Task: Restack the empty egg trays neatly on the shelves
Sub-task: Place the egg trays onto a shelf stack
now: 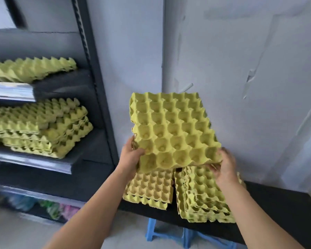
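Observation:
I hold a yellow-green egg tray (172,130) lifted and tilted toward me, in front of the wall. My left hand (131,155) grips its near left corner, thumb on top. My right hand (224,166) grips its near right corner. Under it, two piles of egg trays lie on a black board: a small pile (151,189) on the left and a taller, uneven pile (205,200) on the right. On the dark shelf unit at left, a messy stack of trays (43,130) fills the middle shelf and a thinner stack (32,70) lies on the shelf above.
The black board (276,203) rests on a blue plastic stool (162,234) by the pale wall. The shelf unit's dark upright post (95,83) stands between shelves and board. Colourful bags (48,207) lie on the bottom shelf.

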Demonstrator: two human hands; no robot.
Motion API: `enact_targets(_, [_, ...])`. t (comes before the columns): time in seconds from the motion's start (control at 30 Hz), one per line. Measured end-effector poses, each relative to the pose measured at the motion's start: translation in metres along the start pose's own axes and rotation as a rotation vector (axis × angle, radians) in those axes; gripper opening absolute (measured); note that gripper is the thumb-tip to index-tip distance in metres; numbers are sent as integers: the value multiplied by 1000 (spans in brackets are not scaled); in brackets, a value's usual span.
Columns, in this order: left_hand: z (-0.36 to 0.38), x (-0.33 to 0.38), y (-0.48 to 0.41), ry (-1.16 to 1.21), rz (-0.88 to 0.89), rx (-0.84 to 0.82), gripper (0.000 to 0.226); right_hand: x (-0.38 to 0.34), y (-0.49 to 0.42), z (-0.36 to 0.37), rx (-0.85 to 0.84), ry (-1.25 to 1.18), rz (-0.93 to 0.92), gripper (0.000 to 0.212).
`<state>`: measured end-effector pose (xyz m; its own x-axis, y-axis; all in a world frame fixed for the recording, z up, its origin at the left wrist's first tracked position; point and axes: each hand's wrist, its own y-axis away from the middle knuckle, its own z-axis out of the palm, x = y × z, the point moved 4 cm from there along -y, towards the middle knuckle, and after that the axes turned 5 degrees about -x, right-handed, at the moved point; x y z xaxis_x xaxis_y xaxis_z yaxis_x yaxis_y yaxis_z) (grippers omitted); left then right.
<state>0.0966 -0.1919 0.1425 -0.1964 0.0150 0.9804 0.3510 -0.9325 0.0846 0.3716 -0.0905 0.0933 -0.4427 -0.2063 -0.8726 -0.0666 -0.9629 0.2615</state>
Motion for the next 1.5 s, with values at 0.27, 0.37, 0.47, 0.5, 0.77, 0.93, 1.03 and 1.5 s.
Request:
enact_targets(0.27, [-108, 99, 41, -37, 185, 247, 62, 7, 45, 128, -387, 239, -108, 33])
enact_targets(0.37, [-147, 147, 55, -135, 280, 283, 45, 14, 68, 185, -522, 249, -118, 54])
enact_targets(0.47, [-197, 191, 55, -212, 335, 348, 42, 20, 97, 245, -589, 116, -106, 48])
enact_targets(0.5, [-217, 207, 53, -228, 350, 359, 42, 23, 107, 266, -589, 61, -103, 47])
enact_targets(0.77, [-314, 306, 59, -1229, 782, 488, 57, 33, 185, 414, -568, -119, -228, 37])
enact_targets(0.93, [-341, 289, 32, -2057, 945, 409, 69, 39, 203, 494, -510, -120, -243, 40])
enact_targets(1.03, [-366, 304, 10, -1978, 1038, 511, 81, 38, 208, 539, -521, -103, -238, 40])
enact_targets(1.5, [-491, 347, -116, -1784, 823, 584, 36, 53, 173, 694, -441, 1210, -789, 70])
